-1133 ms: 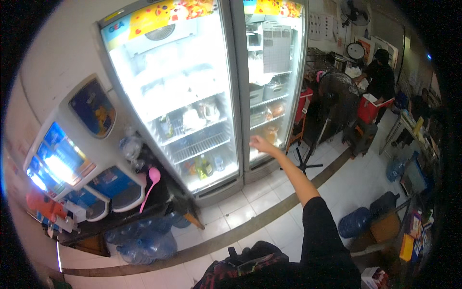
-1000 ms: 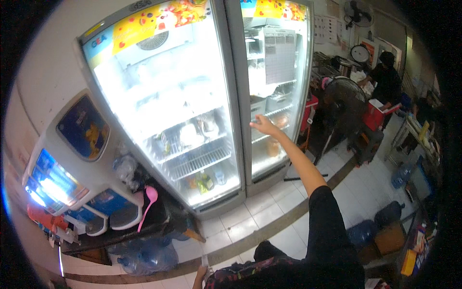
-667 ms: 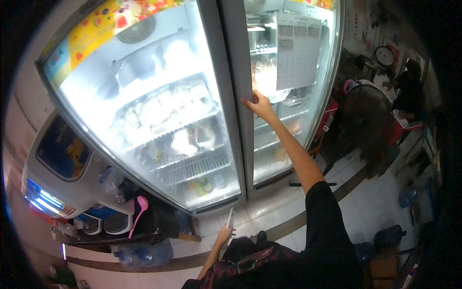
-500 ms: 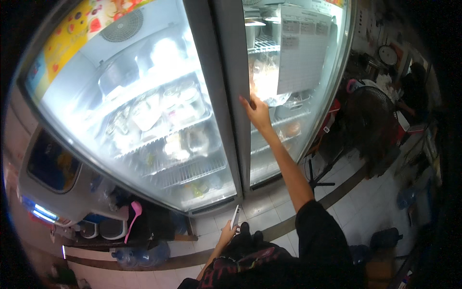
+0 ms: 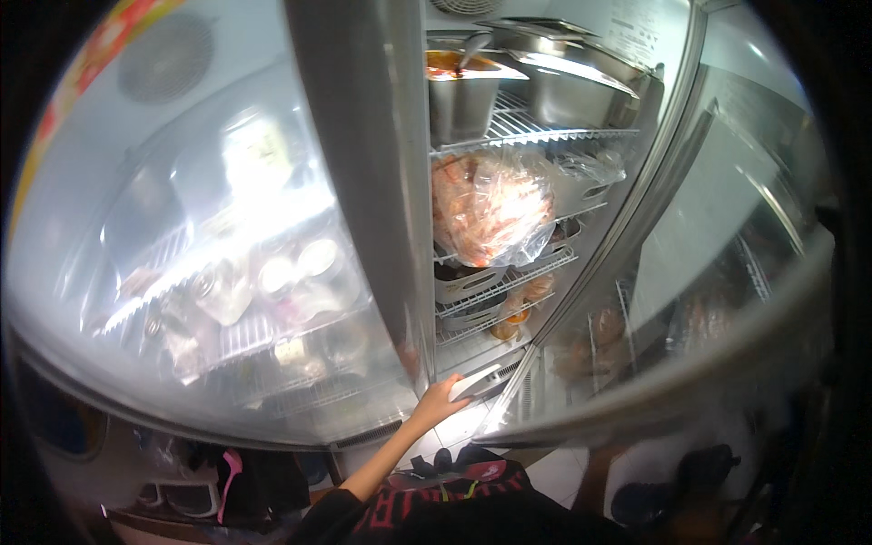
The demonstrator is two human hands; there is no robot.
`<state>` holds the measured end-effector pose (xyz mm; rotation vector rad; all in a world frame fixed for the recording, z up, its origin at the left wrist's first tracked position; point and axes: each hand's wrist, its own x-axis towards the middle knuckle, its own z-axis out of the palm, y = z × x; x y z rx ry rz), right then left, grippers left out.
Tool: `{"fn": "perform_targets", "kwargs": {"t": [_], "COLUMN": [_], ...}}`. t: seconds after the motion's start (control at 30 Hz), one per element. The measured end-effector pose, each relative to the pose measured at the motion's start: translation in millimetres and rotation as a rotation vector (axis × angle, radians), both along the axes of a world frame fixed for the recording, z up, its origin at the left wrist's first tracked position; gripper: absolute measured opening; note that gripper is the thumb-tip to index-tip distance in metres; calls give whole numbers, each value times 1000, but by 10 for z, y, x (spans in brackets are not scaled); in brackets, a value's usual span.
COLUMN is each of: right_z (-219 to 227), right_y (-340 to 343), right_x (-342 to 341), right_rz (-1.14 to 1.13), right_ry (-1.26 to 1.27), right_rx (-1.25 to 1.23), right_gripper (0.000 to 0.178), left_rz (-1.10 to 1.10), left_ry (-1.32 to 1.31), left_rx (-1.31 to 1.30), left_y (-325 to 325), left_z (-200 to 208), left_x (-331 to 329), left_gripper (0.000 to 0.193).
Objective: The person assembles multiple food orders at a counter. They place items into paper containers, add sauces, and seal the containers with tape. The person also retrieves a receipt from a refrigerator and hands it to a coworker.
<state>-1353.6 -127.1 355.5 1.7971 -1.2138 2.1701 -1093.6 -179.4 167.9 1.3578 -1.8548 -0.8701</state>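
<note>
My left hand (image 5: 438, 402) is closed around a flat white slab, shaped like a phone (image 5: 474, 382), low in front of the fridge opening. The right glass door (image 5: 718, 204) stands swung open toward me. Behind its lower edge shows a dim part of my right forearm (image 5: 595, 477); the fingers of that hand cannot be made out. Inside, a metal pan of red-orange food (image 5: 461, 95) with a spoon sits on the top shelf beside a lidded metal pan (image 5: 574, 91). Below them lies a big clear plastic bag of pinkish-orange food (image 5: 495, 204).
The left glass door (image 5: 227, 300) is closed, with wrapped goods and containers behind it. A grey post (image 5: 359, 163) divides the two sides. Lower shelves hold a white basket (image 5: 468, 286) and orange-lidded jars (image 5: 510, 325). A pink ladle (image 5: 229, 477) is at lower left.
The right door has gone from closed to open, showing the shelves inside. My right hand has dropped from the door's edge to the lower right. My left hand has risen with the phone-shaped slab.
</note>
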Motion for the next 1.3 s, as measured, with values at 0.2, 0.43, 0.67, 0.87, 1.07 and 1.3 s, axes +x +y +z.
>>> {"fn": "perform_targets", "kwargs": {"t": [0.2, 0.43, 0.67, 0.87, 1.07, 1.3], "right_z": [15, 53, 141, 231, 331, 252], "right_y": [217, 377, 704, 998, 1102, 1235], "right_x": [-584, -1043, -1309, -1544, -1639, -1880], "right_rz": [-456, -810, -1125, -1366, -1463, -1509], "right_ry": [-57, -61, -36, -31, -27, 0], "right_rx": [-23, 5, 35, 72, 98, 172], "right_gripper": [41, 39, 39, 40, 41, 43], "left_rz": [-81, -128, 127, 418, 489, 387], "left_ry": [-107, -5, -200, -559, -393, -191], "left_rx": [-128, -221, -304, -260, -440, -381], "left_y": [-807, -1150, -1219, -1321, -1472, -1006], "left_z": [695, 1128, 1064, 847, 784, 1060], "left_x": [-489, -1134, -898, -580, -425, -635], "left_gripper": [29, 26, 30, 59, 25, 21]}}
